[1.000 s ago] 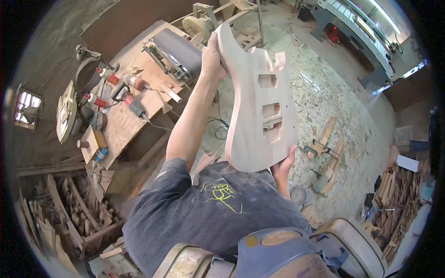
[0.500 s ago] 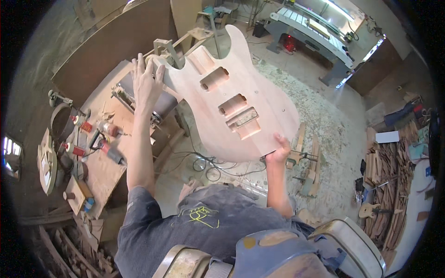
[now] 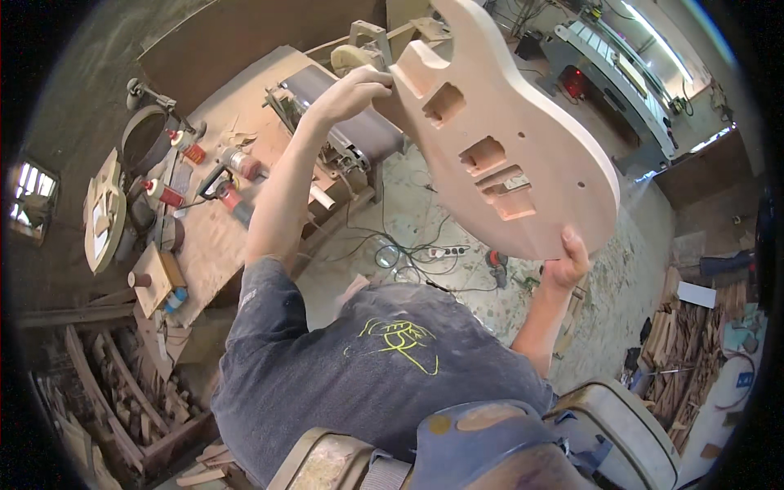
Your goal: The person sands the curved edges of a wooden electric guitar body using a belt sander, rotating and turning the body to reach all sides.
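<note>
Between my hands, in the air in front of me, is an unfinished pale wooden electric guitar body (image 3: pixel 543 155), tilted, with routed pickup cavities and a neck pocket facing me. My left hand (image 3: pixel 353 94) is closed at its left horn, the fingers bent round the edge and their tips partly hidden. At the lower right end, my right hand (image 3: pixel 566 261) grips the rim, thumb on the face and the other fingers out of sight behind the wood.
On the left stands a workbench (image 3: pixel 208 282) with a belt sander (image 3: pixel 359 126), red-and-white bottles (image 3: pixel 186 147) and a red power tool (image 3: pixel 233 200). Cables (image 3: pixel 408 260) and a power strip (image 3: pixel 449 251) lie on the dusty floor. Wood strips (image 3: pixel 694 351) are piled at right.
The guitar body has swung right and tilted, showing more of its side edge. My left hand's spread fingers have bent round the horn. My right hand has moved right with the body.
</note>
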`<action>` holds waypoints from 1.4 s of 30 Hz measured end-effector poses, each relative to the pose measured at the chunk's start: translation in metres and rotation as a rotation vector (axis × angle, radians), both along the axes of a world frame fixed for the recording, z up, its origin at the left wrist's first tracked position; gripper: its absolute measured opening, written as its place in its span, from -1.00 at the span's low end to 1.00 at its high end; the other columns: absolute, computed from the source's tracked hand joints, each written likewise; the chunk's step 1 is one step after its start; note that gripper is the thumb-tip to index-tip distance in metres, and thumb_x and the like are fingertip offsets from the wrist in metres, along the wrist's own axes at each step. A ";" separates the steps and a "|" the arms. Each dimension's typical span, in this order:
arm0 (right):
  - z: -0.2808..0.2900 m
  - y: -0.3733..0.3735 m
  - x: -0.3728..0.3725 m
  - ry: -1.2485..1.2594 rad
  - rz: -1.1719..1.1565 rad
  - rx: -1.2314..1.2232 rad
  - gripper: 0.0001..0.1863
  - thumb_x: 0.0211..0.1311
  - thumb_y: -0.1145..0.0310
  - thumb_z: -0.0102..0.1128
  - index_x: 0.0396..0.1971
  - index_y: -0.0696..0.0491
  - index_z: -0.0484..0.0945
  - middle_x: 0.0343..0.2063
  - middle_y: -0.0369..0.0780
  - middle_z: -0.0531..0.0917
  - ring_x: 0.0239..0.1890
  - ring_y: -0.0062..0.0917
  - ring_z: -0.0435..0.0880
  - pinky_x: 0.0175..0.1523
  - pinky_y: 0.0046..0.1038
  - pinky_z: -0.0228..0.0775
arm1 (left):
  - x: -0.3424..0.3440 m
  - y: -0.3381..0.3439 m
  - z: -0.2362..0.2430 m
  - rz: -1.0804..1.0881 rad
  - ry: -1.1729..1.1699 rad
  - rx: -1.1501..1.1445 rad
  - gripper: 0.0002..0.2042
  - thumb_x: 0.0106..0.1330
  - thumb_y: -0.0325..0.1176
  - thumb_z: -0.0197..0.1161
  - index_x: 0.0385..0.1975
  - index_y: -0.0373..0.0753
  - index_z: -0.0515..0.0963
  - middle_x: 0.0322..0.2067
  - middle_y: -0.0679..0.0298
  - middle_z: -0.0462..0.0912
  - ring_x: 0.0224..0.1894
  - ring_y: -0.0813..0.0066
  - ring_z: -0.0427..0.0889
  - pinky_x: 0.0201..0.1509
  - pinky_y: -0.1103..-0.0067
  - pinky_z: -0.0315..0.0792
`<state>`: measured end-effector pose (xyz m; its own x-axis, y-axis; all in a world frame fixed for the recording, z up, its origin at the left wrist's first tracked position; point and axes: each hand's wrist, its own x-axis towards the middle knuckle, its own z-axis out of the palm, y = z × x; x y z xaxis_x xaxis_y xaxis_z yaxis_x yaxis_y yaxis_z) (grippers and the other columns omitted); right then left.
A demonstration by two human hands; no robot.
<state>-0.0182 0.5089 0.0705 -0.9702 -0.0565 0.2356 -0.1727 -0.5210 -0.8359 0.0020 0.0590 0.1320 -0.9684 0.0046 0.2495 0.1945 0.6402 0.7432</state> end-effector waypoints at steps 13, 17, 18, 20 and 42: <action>-0.001 -0.009 0.043 0.220 -0.046 0.424 -0.11 -0.33 0.47 0.59 0.18 0.23 0.42 0.04 -0.09 0.61 0.09 -0.29 0.61 0.18 -0.26 0.49 | 0.023 -0.005 -0.115 0.001 -0.139 0.436 -0.63 0.40 -0.32 0.10 -0.01 -0.53 0.57 -0.05 0.08 0.68 0.05 0.37 0.56 0.17 0.51 0.40; -0.010 -0.025 0.051 0.251 -0.027 0.351 -0.19 -0.25 0.48 0.60 0.14 0.22 0.44 -0.05 -0.10 0.64 0.02 -0.37 0.63 0.09 -0.33 0.52 | 0.018 -0.031 -0.153 0.025 -0.018 0.469 -0.66 0.39 -0.35 0.03 -0.06 -0.51 0.57 -0.14 0.15 0.70 -0.01 0.40 0.57 0.18 0.56 0.36; -0.010 -0.026 0.051 0.167 0.006 0.363 -0.20 -0.24 0.47 0.62 0.12 0.22 0.45 -0.05 -0.10 0.64 0.03 -0.38 0.63 0.09 -0.34 0.51 | 0.016 -0.033 -0.152 0.015 -0.018 0.429 -0.66 0.39 -0.36 0.02 -0.05 -0.51 0.57 -0.13 0.15 0.69 -0.01 0.39 0.57 0.18 0.56 0.36; -0.016 -0.032 0.055 0.078 0.041 0.375 -0.22 -0.24 0.46 0.63 0.10 0.22 0.45 -0.05 -0.10 0.64 0.03 -0.40 0.63 0.10 -0.34 0.51 | 0.021 -0.028 -0.135 -0.008 0.004 0.447 -0.65 0.38 -0.37 0.00 -0.03 -0.51 0.57 -0.10 0.13 0.68 0.00 0.38 0.57 0.19 0.55 0.36; -0.039 -0.051 0.054 -0.019 0.130 0.543 -0.19 -0.16 0.39 0.68 0.13 0.30 0.42 -0.06 -0.07 0.66 -0.03 -0.41 0.68 0.06 -0.39 0.56 | 0.029 -0.052 -0.123 0.148 0.063 0.116 -0.64 0.31 -0.38 0.00 0.02 -0.40 0.55 -0.16 -0.03 0.68 -0.14 0.19 0.64 0.07 0.44 0.43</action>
